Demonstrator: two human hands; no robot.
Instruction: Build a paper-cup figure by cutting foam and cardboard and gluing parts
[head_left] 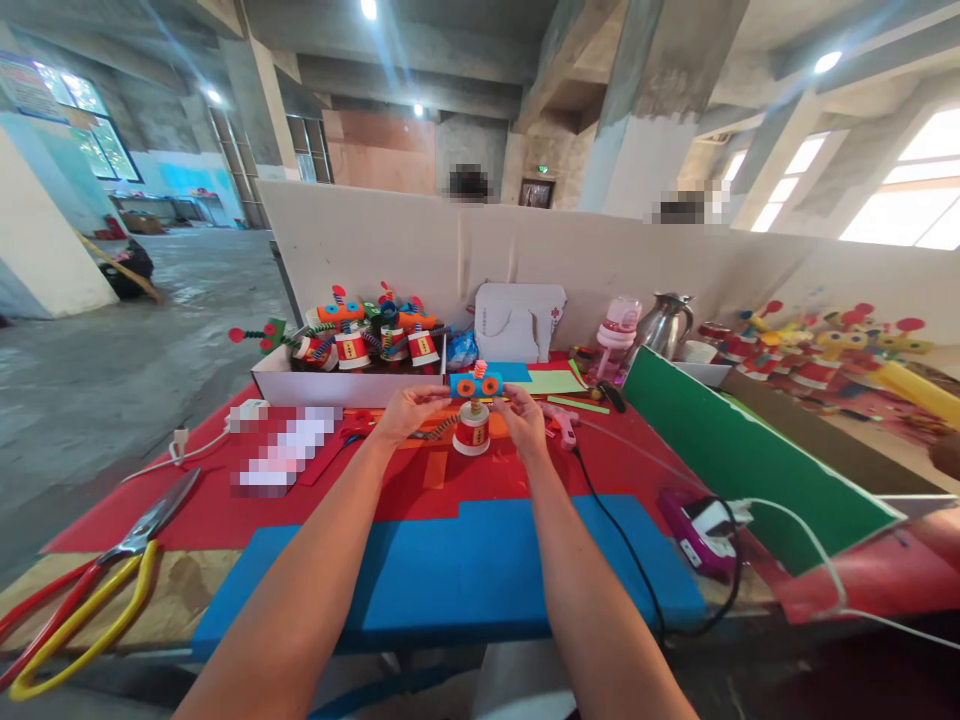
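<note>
Between my hands stands a small paper-cup figure [471,436]. Its body is an upturned red and white cup, with a folded paper spring on top and another at its left side. Its blue paper head [476,385] has two orange round eyes and a red and white folded strip above. The fingers of my left hand [409,412] are closed at the head's left end, and those of my right hand [523,415] pinch its right end. The cup appears to rest on the red table covering. Beside my right hand lies a pink glue gun [562,425].
A white box [349,388] of similar figures stands behind left. Large scissors [142,545] lie at the left edge. Blue sheets [525,565] cover the front. At right are a purple power strip [697,535], cables and a green board [739,455]. A steel jug [667,320] stands behind.
</note>
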